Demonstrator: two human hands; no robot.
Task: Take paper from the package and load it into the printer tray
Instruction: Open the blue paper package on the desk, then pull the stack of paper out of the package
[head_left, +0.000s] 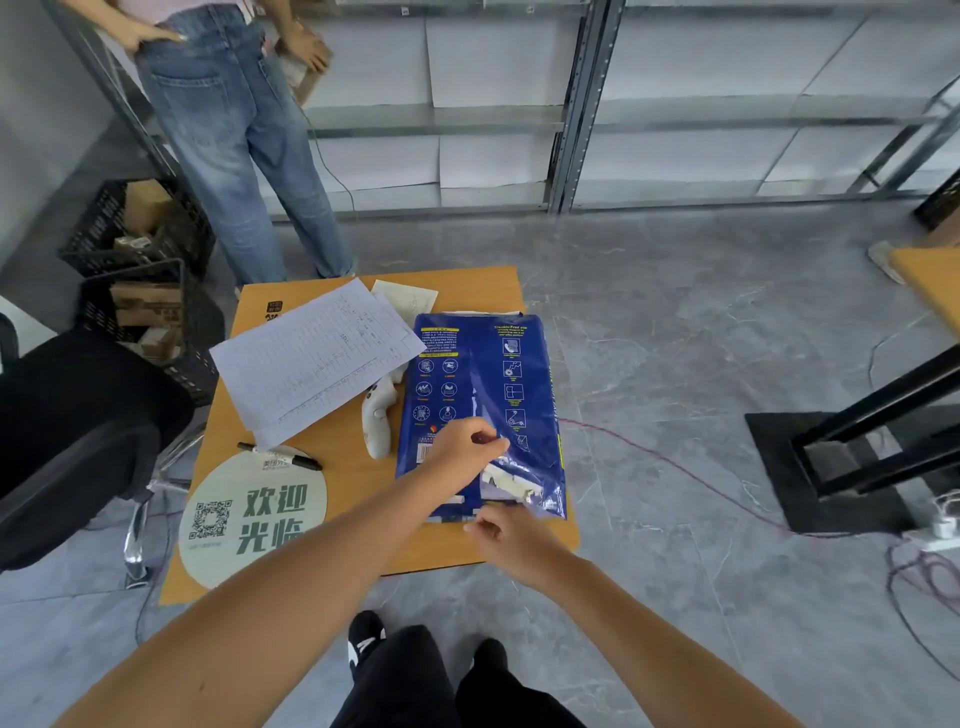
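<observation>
The blue paper package (480, 410) is lying flat on the desk (358, 483), right of the white controller (378, 418). The left hand (462, 441) is pinching the torn wrapper on the package's near half. The right hand (511, 535) is gripping the package's near edge, where white paper (506, 480) is showing.

Wooden table (363, 488); package (483, 374), papers (317, 358)

The package (480, 395) is deep blue with white icons and yellow lettering. The desk (358, 488) is orange-tan wood. A pale green round sign (254, 514) bears dark green characters. The floor (701, 364) is grey marbled.
</observation>
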